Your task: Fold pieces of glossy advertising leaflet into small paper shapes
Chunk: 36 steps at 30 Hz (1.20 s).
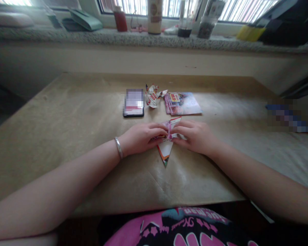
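Observation:
A folded sheet of printed paper [166, 150] lies on the brown table [66, 136], its white point aimed toward me. My left hand [141, 137], with a silver bangle on the wrist, presses and pinches its left side. My right hand [195, 136] pinches the right side. The fingertips of both hands meet at the fold in the middle, and the upper part of the paper is hidden under them.
Behind the hands lie a phone [133, 103], a crumpled printed paper [153, 96] and a stack of printed leaflets [182, 103]. A stone window ledge [143, 38] at the back holds bottles and jars. The table's near edge is close to my lap.

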Motion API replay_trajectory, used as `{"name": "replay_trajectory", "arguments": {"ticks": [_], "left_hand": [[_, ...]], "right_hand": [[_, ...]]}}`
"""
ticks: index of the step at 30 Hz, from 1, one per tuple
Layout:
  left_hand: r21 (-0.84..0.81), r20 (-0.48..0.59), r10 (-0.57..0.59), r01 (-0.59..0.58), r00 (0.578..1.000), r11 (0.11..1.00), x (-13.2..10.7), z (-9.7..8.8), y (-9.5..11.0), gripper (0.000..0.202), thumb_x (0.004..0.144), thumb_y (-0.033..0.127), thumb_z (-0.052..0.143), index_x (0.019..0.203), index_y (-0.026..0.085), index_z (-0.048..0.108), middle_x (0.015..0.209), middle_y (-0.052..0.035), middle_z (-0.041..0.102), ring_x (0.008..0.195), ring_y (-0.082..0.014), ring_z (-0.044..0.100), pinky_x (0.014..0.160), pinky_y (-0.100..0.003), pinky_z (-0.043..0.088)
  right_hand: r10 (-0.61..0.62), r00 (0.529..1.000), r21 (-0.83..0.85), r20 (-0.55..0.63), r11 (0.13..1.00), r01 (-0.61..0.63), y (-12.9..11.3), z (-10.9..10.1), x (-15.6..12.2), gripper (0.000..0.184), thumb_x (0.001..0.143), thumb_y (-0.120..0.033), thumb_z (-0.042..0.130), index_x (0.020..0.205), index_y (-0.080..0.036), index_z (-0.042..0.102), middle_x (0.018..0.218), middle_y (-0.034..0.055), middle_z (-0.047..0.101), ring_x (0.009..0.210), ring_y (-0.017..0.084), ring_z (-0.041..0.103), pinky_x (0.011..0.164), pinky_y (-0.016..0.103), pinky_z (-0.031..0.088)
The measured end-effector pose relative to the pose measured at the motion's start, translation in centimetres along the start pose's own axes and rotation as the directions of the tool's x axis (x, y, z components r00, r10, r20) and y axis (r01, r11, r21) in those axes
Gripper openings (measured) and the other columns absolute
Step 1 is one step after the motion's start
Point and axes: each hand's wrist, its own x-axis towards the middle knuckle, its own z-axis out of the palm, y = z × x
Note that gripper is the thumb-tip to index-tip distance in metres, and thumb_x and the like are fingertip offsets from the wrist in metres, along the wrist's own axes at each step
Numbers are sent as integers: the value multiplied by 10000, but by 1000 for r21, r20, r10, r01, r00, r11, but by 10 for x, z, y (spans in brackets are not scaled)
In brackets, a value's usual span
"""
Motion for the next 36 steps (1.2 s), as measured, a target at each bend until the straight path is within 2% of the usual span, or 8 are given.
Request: {"name": "replay_trajectory", "arguments": {"ticks": [6, 9, 15, 19, 23, 27, 32, 36], "left_hand": [[-79, -4, 13, -13, 1000, 997, 1, 0, -1, 257, 946, 267, 513, 1151, 164, 628, 1197, -87, 644, 1061, -167, 631, 936, -283, 517], [-67, 32, -13, 15, 999, 998, 1, -1, -1, 297, 945, 280, 506, 1201, 163, 603, 1242, -99, 621, 1099, -183, 616, 959, -309, 509], [52, 108, -101, 95, 989, 994, -3, -4, -3, 431, 943, 348, 510, 1332, 161, 511, 1363, -119, 559, 1203, -238, 559, 1019, -395, 464], [185, 63, -185, 171, 981, 968, -4, -4, -6, 367, 945, 328, 484, 1249, 145, 581, 1301, -108, 600, 1148, -247, 562, 1005, -406, 451], [247, 24, -264, 250, 964, 936, -5, -3, -6, 344, 931, 328, 493, 1187, 136, 620, 1184, -109, 636, 1088, -244, 546, 986, -393, 440], [229, -18, -377, 371, 926, 900, -1, -3, -3, 374, 885, 364, 566, 1191, 157, 626, 1108, -103, 640, 1042, -250, 548, 950, -397, 435], [49, -13, -569, 569, 822, 821, 9, -3, 3, 378, 813, 323, 652, 1169, 198, 632, 929, -39, 691, 915, -221, 590, 842, -362, 444], [-1, -48, -597, 598, 801, 802, 10, -5, 6, 285, 826, 282, 613, 1100, 209, 644, 860, -20, 699, 849, -199, 605, 784, -337, 445]], "right_hand": [[-92, 991, -41, -95, 995, 88, 1, 5, 4, 207, 939, -301, 531, 910, -210, 714, 939, 45, 726, 814, 166, 664, 705, 272, 479], [-122, 988, -32, -95, 992, 120, 5, 5, 3, 187, 929, -268, 533, 905, -203, 707, 952, 50, 723, 819, 169, 660, 712, 277, 487], [-114, 993, 143, -31, 983, 117, 19, -3, -6, 129, 860, -167, 560, 870, -211, 681, 1030, 43, 715, 921, 174, 662, 799, 289, 513], [-106, 992, 212, -62, 970, 117, 24, -9, -8, 127, 835, -138, 569, 846, -213, 671, 1042, 53, 719, 938, 171, 672, 816, 289, 523], [-121, 991, 203, -49, 971, 129, 25, -11, -8, 120, 833, -150, 575, 856, -212, 675, 1052, 57, 726, 950, 186, 677, 829, 308, 531], [-130, 991, 196, -32, 971, 134, 23, -10, -7, 128, 833, -151, 576, 862, -218, 681, 1081, 49, 725, 953, 185, 677, 829, 311, 532], [-110, 994, 217, -15, 970, 111, 22, -6, -5, 133, 830, -139, 573, 838, -211, 684, 1094, 55, 721, 963, 185, 674, 828, 307, 531], [-146, 989, 188, -25, 971, 148, 23, -6, -5, 120, 856, -185, 590, 859, -215, 706, 1106, 62, 716, 957, 188, 675, 810, 301, 530]]}}
